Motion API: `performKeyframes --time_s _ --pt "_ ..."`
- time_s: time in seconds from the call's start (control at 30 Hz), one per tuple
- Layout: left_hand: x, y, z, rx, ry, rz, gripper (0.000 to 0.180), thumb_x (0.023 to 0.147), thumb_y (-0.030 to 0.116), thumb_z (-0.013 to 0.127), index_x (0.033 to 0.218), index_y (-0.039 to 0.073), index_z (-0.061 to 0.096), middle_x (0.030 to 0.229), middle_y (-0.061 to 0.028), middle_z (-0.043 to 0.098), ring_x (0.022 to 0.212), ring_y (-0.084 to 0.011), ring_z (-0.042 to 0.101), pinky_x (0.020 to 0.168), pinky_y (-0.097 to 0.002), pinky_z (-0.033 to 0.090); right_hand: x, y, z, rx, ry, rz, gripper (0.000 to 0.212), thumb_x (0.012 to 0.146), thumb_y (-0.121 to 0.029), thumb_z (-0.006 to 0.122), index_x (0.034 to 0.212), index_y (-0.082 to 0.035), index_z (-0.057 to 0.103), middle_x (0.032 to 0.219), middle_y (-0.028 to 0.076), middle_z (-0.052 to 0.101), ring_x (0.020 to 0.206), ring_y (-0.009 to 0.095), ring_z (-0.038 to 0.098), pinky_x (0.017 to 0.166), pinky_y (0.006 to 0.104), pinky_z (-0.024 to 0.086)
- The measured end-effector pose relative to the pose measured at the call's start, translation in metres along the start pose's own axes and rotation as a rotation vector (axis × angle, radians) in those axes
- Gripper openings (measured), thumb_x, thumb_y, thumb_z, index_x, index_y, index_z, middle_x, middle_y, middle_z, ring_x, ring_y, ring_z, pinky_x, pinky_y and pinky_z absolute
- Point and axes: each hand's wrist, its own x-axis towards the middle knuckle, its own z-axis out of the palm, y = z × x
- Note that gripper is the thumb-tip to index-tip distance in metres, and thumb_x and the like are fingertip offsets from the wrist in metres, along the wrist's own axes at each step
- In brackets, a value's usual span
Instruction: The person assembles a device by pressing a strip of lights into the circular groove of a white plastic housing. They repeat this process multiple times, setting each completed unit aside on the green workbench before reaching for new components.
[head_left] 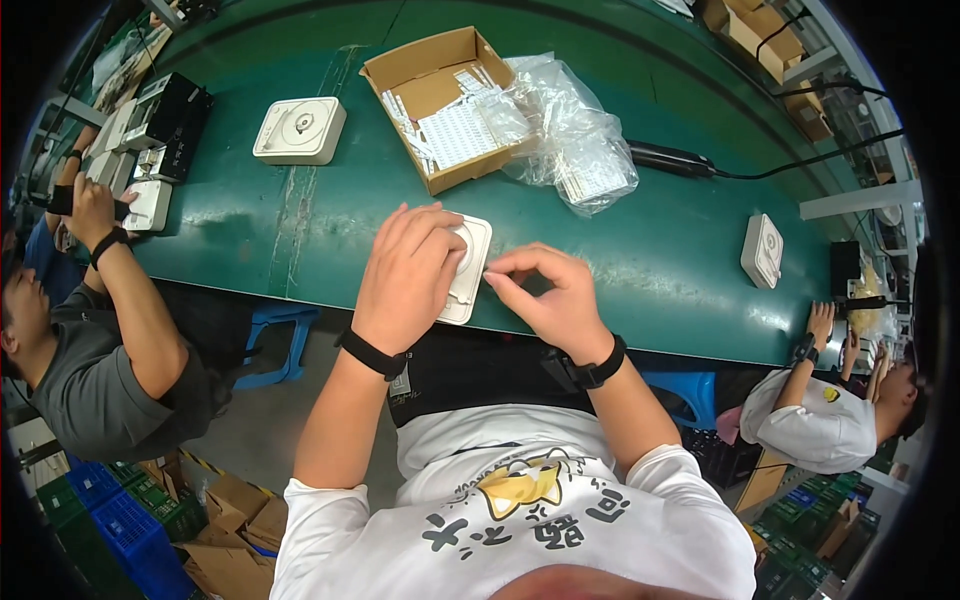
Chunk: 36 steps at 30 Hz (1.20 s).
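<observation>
A white, rounded rectangular device (477,240) with a round part on its face rests on the green table just in front of me. My left hand (408,268) lies across its left side, fingers curled over the face and holding it. Close to the right edge of the device, my right hand (556,298) is closed in a pinch, thumb and forefinger together. Whatever sits between those fingertips, if anything, is too small to make out. Part of the device's round face is hidden under my left fingers.
Beyond my hands stands an open cardboard box (432,72) of small white parts, with a clear plastic bag (575,130) beside it. A black corded tool (668,158) lies to its right. Similar devices sit at left (300,131) and right (763,251). Co-workers occupy both sides.
</observation>
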Motion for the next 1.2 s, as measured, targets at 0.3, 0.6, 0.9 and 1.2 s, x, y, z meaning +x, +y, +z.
performKeyframes --time_s 0.3,0.6,0.9,1.2 --pt "0.003 0.002 -0.01 -0.202 -0.012 -0.085 0.016 0.098 0.002 0.088 0.111 0.003 0.077 0.128 -0.0121 0.081 0.135 -0.0409 0.076 0.112 -0.0508 0.062 -0.006 -0.004 0.005 0.018 0.018 -0.08 0.013 0.101 0.002 0.092 0.113 -0.002 0.09 0.111 0.012 0.089 0.107 0.022 0.087 0.093 0.0351 0.067" --pt "0.013 -0.005 -0.01 -0.092 -0.073 0.076 0.015 0.097 0.002 0.087 0.107 0.005 0.076 0.115 -0.0089 0.078 0.122 -0.0372 0.076 0.107 -0.049 0.064 -0.01 0.008 0.015 0.057 -0.087 -0.147 0.014 0.099 0.003 0.091 0.112 -0.002 0.089 0.119 0.016 0.09 0.121 0.03 0.088 0.1 0.039 0.07" --pt "0.007 -0.009 -0.003 -0.102 -0.049 0.054 0.021 0.098 0.002 0.089 0.114 0.003 0.077 0.127 -0.0115 0.082 0.125 -0.0402 0.076 0.115 -0.0528 0.064 -0.007 0.006 0.014 0.133 -0.117 -0.061 0.016 0.1 0.003 0.091 0.115 -0.002 0.09 0.124 0.016 0.09 0.112 0.023 0.087 0.097 0.036 0.069" --pt "-0.011 -0.007 0.001 -0.243 0.08 -0.217 0.022 0.091 0.006 0.099 0.109 0.005 0.087 0.148 -0.0168 0.081 0.143 -0.0391 0.076 0.115 -0.0484 0.062 -0.001 -0.009 0.004 0.036 -0.042 0.04 0.018 0.103 -0.002 0.091 0.121 -0.002 0.091 0.117 0.013 0.09 0.102 0.017 0.085 0.088 0.0318 0.065"
